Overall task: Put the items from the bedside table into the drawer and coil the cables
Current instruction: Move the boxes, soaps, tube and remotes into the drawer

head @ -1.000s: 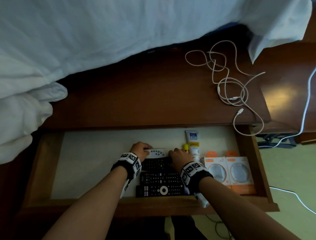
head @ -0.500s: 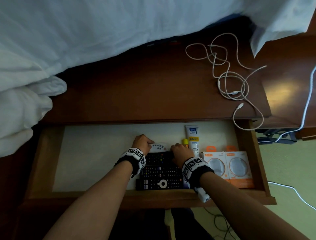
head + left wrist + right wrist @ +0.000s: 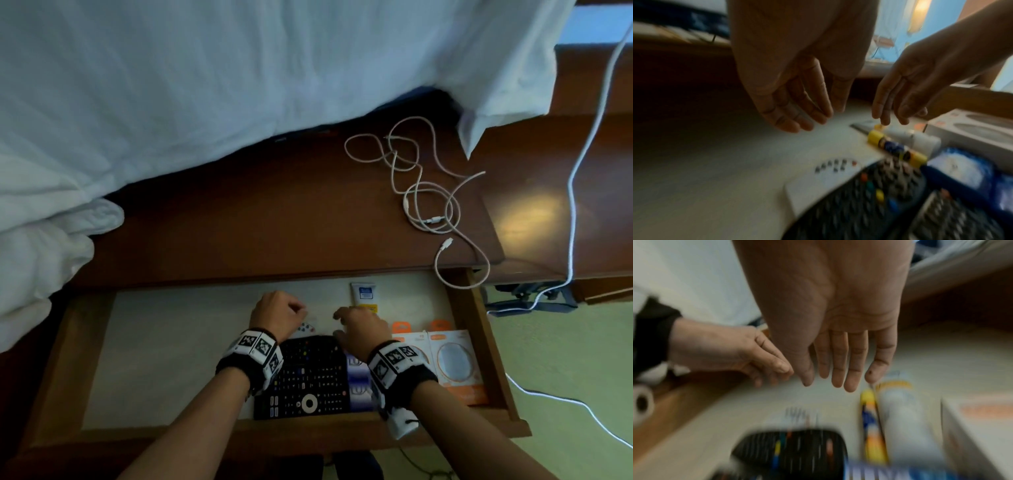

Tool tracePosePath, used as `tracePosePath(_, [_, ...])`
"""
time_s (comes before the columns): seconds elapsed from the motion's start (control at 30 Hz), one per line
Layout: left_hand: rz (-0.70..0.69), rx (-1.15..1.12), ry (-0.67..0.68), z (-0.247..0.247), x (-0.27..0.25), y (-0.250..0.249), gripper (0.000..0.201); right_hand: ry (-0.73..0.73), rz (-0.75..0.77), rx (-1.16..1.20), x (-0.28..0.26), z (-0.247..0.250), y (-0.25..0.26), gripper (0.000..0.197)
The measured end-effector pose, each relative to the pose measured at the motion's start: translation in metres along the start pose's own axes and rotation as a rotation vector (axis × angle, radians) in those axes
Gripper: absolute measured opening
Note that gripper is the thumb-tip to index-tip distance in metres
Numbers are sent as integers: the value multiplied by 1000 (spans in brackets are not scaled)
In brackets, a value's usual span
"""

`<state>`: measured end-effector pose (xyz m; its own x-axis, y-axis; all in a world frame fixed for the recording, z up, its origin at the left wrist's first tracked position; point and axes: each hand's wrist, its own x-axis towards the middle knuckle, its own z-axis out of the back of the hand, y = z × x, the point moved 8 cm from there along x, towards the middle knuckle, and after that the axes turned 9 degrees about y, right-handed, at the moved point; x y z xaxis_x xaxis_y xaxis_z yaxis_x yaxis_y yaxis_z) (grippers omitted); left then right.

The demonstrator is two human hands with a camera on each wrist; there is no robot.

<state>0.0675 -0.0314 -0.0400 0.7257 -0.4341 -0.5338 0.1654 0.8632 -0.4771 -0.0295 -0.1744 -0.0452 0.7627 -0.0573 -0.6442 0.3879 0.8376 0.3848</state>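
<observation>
The open drawer holds black remotes, a white remote under them, a yellow stick, a white tube, a blue packet and two orange-and-white boxes. My left hand hovers above the white remote, fingers relaxed, holding nothing. My right hand hangs over the yellow stick and tube with straight fingers, also holding nothing. A tangled white cable lies on the bedside table, one end drooping over the drawer's right corner.
White bedding overhangs the table's back and left. A second white cable runs down at the right over a lower wooden surface to the floor. The drawer's left half shows only its pale liner.
Both hands have lifted off the remotes and let them go; they now hover just above the drawer's contents. The head view has shifted slightly.
</observation>
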Motion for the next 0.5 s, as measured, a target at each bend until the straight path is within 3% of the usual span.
tracePosePath(0.13, [-142,-33,-98,39,-7,-78,32,-244,-1,196,-26,69,-23,21])
tracePosePath(0.27, [-311,-91,-152,65,3,-157,23,-609,-65,261,-61,145,-70,8])
tracePosePath(0.33, [-408,-76,-171,70,12,-195,16,-734,-160,283,-72,171,-102,14])
tracePosePath(0.43, [-498,-40,-127,61,28,-240,11,-608,-439,283,-71,178,-148,34])
tracePosePath(0.5, [-531,5,-106,49,41,-260,18,-499,-555,273,-71,172,-168,41])
